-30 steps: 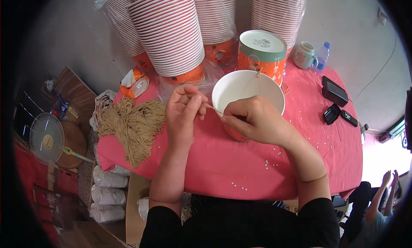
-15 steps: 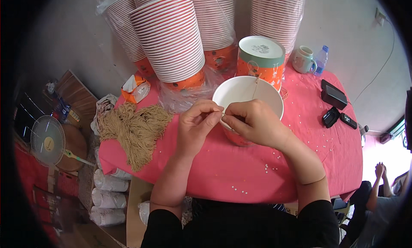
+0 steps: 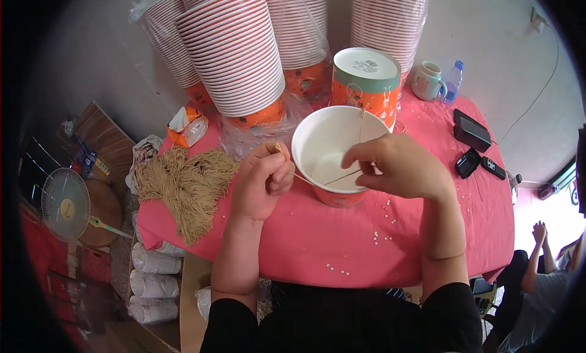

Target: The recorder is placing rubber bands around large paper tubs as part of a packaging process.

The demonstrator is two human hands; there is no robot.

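Your left hand [image 3: 259,182] and right hand [image 3: 397,167] each pinch one end of a thin tan string [image 3: 323,181] stretched across the white paper bucket [image 3: 336,151] standing mid-surface on the pink cloth [image 3: 317,243].

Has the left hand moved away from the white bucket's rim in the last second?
Yes. The left hand has drawn leftward off the white bucket, pulling the string taut.

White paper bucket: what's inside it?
Inside the white paper bucket, only a thin tan string crosses its bare interior; the right hand covers the near right part.
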